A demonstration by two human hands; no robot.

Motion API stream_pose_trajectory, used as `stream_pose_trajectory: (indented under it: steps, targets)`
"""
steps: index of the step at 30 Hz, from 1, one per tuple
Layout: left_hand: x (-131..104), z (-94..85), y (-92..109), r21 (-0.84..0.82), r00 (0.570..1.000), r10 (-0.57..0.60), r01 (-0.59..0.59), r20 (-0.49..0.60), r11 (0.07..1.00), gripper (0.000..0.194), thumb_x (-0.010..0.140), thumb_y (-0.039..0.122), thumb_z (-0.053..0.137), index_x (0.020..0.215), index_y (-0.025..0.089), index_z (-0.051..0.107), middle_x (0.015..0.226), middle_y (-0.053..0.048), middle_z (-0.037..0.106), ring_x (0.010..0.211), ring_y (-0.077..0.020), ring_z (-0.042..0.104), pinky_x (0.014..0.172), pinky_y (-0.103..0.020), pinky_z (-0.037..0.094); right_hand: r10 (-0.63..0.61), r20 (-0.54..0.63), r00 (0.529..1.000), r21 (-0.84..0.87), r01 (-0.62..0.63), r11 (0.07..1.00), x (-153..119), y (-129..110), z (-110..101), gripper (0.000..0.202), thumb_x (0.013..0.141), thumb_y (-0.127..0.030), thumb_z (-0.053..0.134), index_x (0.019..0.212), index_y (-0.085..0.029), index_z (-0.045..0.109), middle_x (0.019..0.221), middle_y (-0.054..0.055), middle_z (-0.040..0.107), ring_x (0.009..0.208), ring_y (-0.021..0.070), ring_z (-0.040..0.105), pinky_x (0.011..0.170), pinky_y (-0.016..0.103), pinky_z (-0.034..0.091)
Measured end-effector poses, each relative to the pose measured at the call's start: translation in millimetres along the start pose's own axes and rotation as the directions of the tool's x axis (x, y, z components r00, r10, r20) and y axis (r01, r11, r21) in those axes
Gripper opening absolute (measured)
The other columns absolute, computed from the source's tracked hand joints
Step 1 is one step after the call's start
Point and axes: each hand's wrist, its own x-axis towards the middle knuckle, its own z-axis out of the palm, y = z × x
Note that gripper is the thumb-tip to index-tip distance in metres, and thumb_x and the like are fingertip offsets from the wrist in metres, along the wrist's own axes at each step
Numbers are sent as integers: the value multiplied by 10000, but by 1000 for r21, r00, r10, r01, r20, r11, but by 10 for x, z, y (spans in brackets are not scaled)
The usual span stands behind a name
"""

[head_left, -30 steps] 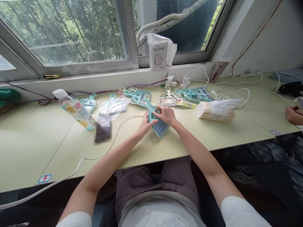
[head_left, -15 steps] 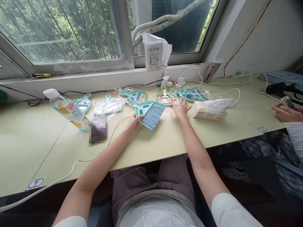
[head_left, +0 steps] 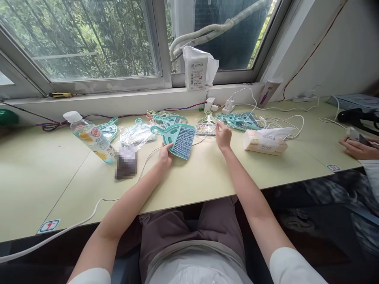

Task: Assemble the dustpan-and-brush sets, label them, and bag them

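Note:
My left hand (head_left: 165, 156) grips the teal dustpan (head_left: 168, 135) by its lower left edge. A small hand brush (head_left: 184, 142) with blue-grey bristles is nested in that dustpan, and the pair is tilted above the desk. My right hand (head_left: 224, 137) is raised with its fingers curled together; whatever is in them, if anything, is hidden. Just behind it lies a clear-bagged brush set (head_left: 206, 128) with a pale green handle. More teal brush-and-dustpan sets lie farther right (head_left: 244, 120), behind my left hand (head_left: 170, 118) and to the left (head_left: 137, 133).
A tilted drink bottle (head_left: 91, 138) and a blurred dark item (head_left: 126, 163) are on the left. A tissue pack (head_left: 265, 142) sits right of my right hand. A white cable (head_left: 102, 200) crosses the desk (head_left: 189, 185). Another person's hand (head_left: 359, 148) holds a device at far right.
My right hand has lifted slightly and its spread fingers have curled in. My left hand has shifted a little left with the brush and dustpan. The view has tilted slightly.

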Motion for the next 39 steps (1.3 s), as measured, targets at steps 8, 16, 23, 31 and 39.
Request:
stream_pose_trajectory:
  steps: [8,16,23,31,39]
  targets:
    - [-5,20,59,4,995,17,-17,100,1000,438,749,338,695,1155,209,591,1127,-54,684,1076,-246,630,858,-348,549,-563,476,676,280,490,825,-570,-706,305,511,924,-122,300,1265,-372,587,1468,-50,427,1449,232,241,1113,676,-91]
    - [-28,21,13,20,987,50,-54,152,998,670,600,37,712,1224,220,553,1061,-29,698,1007,-171,653,873,-284,526,-486,616,620,233,446,864,-491,-594,275,543,917,-192,276,1416,-354,415,1539,-25,296,1470,286,145,1037,752,-120]
    - [-56,37,62,40,986,72,-79,153,996,674,589,22,703,1214,219,544,1114,-42,684,1063,-213,641,894,-333,542,-436,583,686,332,289,898,-515,-619,323,634,841,-198,368,1459,-334,338,1568,-24,243,1478,280,100,1088,702,-97]
    - [-121,89,124,38,973,81,-91,218,995,720,601,28,709,1257,235,495,1153,-52,674,1073,-233,642,935,-385,528,-28,558,830,647,-413,641,-551,-619,431,742,852,-434,524,1481,-308,153,1502,60,389,1370,214,399,1117,461,355]
    - [-138,75,113,103,951,109,-145,289,984,782,586,68,770,1286,253,475,1140,-42,679,1066,-235,639,961,-397,509,-41,669,742,698,-608,379,-551,-591,427,643,742,-317,694,1306,-332,384,1067,6,703,924,198,695,892,436,562]
